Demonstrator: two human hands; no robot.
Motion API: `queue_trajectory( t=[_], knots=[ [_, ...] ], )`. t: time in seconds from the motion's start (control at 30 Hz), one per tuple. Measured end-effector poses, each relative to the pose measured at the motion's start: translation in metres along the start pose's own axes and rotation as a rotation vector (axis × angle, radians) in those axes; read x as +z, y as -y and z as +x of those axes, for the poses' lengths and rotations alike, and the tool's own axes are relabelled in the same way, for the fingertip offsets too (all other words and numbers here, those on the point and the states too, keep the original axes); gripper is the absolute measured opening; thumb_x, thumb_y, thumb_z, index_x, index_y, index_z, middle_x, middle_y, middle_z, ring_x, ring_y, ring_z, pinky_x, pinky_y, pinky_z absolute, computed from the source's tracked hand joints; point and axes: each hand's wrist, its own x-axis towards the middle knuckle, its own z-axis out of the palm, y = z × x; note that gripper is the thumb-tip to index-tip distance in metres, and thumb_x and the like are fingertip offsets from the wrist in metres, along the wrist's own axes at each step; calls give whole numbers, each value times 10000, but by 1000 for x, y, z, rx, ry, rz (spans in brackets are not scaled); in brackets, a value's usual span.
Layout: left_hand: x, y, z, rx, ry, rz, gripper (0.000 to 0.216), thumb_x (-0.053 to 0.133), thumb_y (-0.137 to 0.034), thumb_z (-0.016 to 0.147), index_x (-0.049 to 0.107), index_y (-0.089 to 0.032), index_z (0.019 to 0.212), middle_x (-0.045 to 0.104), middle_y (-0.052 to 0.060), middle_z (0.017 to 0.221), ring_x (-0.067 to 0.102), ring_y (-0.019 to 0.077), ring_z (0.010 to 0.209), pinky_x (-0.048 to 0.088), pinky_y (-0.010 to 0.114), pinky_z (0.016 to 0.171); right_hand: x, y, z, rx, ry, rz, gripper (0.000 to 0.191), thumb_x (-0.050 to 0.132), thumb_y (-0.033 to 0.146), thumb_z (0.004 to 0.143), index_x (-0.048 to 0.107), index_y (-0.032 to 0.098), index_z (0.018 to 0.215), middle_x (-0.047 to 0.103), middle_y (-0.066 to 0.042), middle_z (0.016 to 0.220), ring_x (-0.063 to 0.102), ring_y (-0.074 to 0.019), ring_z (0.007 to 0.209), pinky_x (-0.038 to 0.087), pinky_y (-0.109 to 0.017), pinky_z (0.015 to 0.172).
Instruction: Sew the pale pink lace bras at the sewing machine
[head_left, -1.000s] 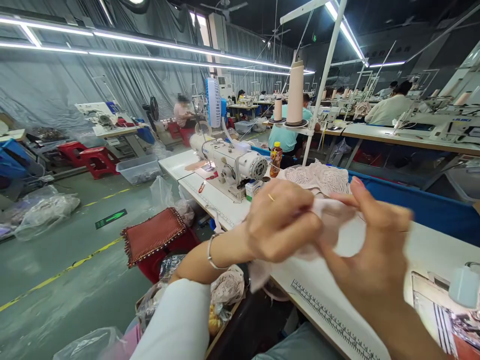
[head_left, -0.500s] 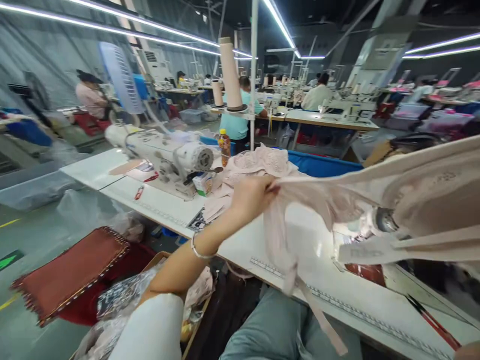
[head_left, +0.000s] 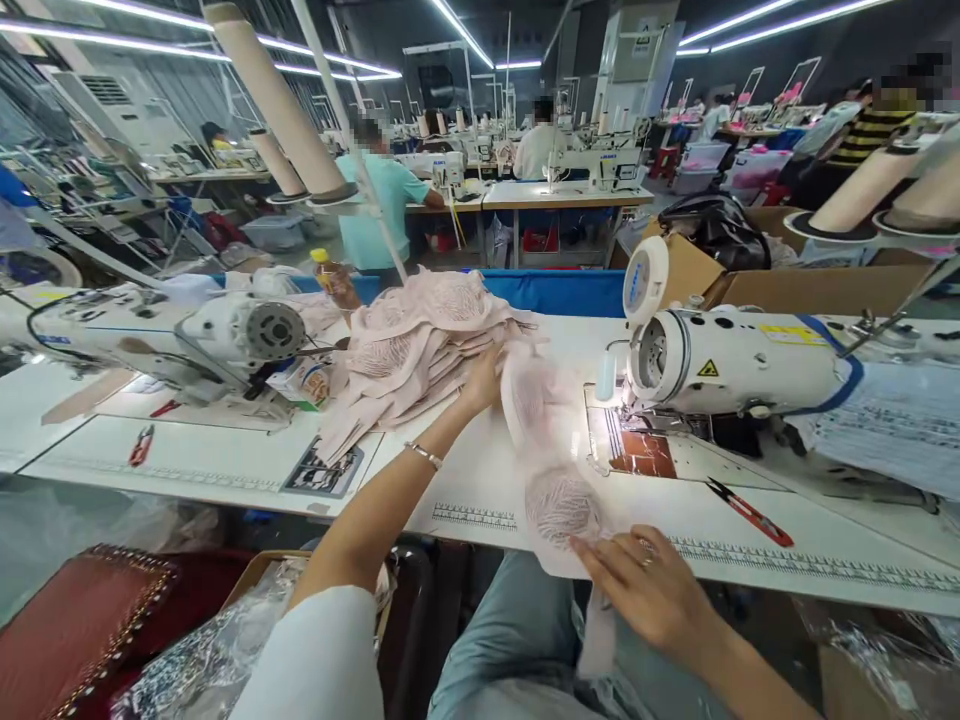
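Lace piece (head_left: pixel 559 503): lowered from mid-air, flat on table (head_left: pixel 225 462).
Left hand (head_left: pixel 482 383): pinching its 11 o'clock end.
Right hand (head_left: pixel 646 592): fingers spread, pressing its 6 o'clock edge.

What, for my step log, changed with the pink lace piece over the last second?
The pale pink lace garment, stretched in the air half a second ago, now lies flat on the white table. The left hand is at its far end by the pile of pink lace pieces; the right hand rests fingers on its near end. The pile stayed put.
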Motion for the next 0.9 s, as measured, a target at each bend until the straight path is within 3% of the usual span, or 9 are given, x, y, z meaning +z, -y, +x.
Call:
queue_trajectory(
  t=[0.1,0.2,0.27,0.33,0.4,0.47,0.6,0.73,0.9],
  knots=[
    [-6,23,-43,-85,45,223,219,583,-89,777,603,-147,987,626,170,1127,516,347,1215,341,560,1094,28,19,-14,68,32,46,376,353,36,988,707,110,1090,668,-58,771,594,-191,741,453,-376,739],
    [-10,23,-98,-121,143,378,71,538,-196,861,563,-183,795,608,105,859,565,322,1020,393,548,997,39,31,-21,152,26,156,353,366,57,999,697,119,1103,660,-48,776,583,-187,739,445,-361,746],
    [-5,16,-134,-114,266,430,170,656,-270,800,534,-200,704,579,62,761,576,307,900,435,503,905,38,33,-20,190,13,281,311,389,207,1052,688,139,1101,667,-42,798,587,-190,761,459,-366,769],
    [4,9,-164,-88,375,575,240,764,-302,716,561,-195,786,612,73,877,573,308,923,447,454,846,36,29,-17,231,-13,433,435,367,458,1057,674,155,1111,683,-58,866,598,-210,821,480,-395,815],
    [13,8,-181,-87,377,707,220,741,-293,756,568,-193,850,624,76,935,571,298,945,443,428,832,37,19,-15,362,-73,534,485,340,535,1044,654,169,1097,675,-73,915,600,-221,869,493,-402,837],
    [18,10,-188,-82,327,737,146,681,-272,803,567,-194,850,631,73,922,571,293,943,436,426,831,43,4,-14,602,-139,517,330,381,402,1057,630,186,1049,655,-77,932,600,-218,903,501,-378,831],
    [20,17,-189,-152,251,506,87,631,-269,767,569,-208,774,646,54,805,595,288,868,443,430,826,69,-21,-6,967,-48,467,234,455,351,1028,609,186,1092,656,-102,1008,597,-239,966,492,-401,886],
    [19,13,-193,-464,241,-50,281,720,-435,738,576,-204,810,640,7,734,600,203,706,462,293,649,88,-26,16,1036,165,622,377,446,457,1026,633,182,848,649,-71,822,568,-224,847,449,-386,835],
    [17,8,-196,-844,321,-573,596,894,-507,577,560,-206,968,647,-31,654,550,138,543,448,238,556,94,-27,38,1060,119,804,601,507,621,955,383,199,545,495,-1,638,501,-159,732,396,-283,686]
  ],
)
